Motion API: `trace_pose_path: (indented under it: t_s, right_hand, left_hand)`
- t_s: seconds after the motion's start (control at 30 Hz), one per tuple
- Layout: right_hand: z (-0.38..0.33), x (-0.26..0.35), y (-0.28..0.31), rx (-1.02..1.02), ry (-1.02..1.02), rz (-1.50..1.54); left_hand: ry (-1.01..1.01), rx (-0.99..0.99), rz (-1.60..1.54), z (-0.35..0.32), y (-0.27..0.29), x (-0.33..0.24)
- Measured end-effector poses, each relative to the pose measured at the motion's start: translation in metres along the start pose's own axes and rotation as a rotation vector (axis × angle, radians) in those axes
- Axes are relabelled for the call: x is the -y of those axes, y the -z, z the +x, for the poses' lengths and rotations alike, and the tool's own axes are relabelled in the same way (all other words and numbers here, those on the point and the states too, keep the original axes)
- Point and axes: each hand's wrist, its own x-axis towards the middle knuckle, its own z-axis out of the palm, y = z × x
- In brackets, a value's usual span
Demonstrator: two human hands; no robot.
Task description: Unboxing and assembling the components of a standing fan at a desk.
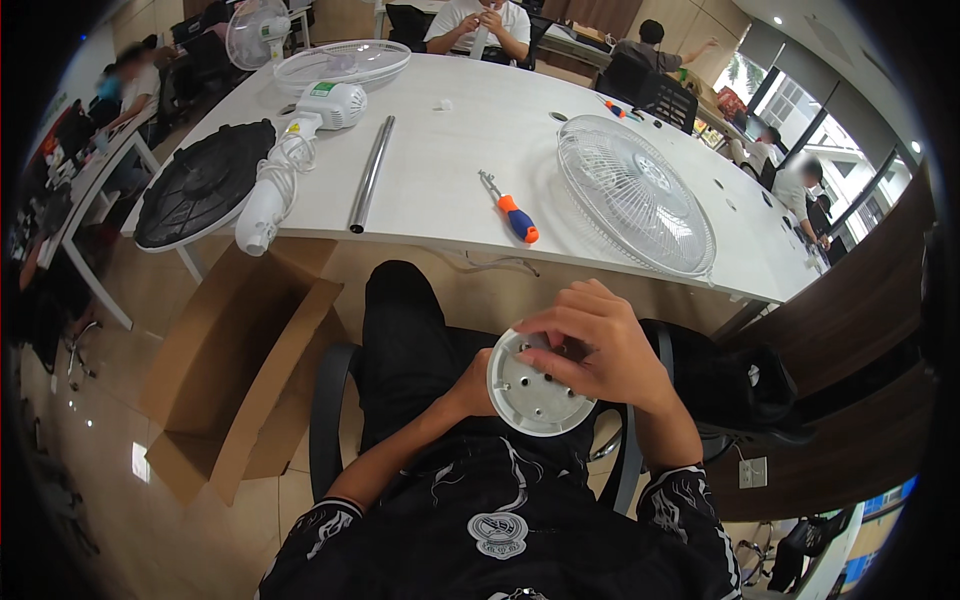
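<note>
Left hand (476, 386): grips white disc (535, 396) at its side
Right hand (605, 350): fingers curled over disc; pinched item unclear
Screwdriver (516, 219): on table (450, 160)

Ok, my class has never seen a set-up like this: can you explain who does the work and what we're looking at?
There is no robot here, just one person's two bare hands. The single picture comes from a wide camera on that person's head, looking down. The left hand, partly hidden, holds a white round part with holes; the right hand is over its face, and whether it grips anything is unclear. On the white table ahead lie an orange and blue screwdriver, a metal tube, a wire fan guard, a black round piece and a white fan motor.
</note>
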Motion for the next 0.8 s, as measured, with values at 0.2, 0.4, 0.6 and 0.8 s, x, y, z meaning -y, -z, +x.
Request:
trace_pose_path:
  t_s: [0.2, 0.4, 0.6, 0.8]
  right_hand:
    - [0.009, 0.001, -0.002, 0.006, 0.065, -0.022]
    - [0.017, -0.032, -0.004, -0.096, -0.066, 0.242]
    - [0.043, -0.148, -0.055, -0.317, -0.449, 0.171]
    - [0.048, -0.229, -0.116, -0.461, -0.520, -0.324]
  left_hand:
    - [-0.098, -0.070, 0.078, 0.004, 0.000, -0.015]
    - [-0.054, -0.130, 0.025, -0.006, 0.002, -0.042]
    - [-0.193, -0.153, 0.203, -0.005, 0.005, -0.060]
    - [-0.139, -0.148, 0.238, -0.007, 0.009, -0.062]
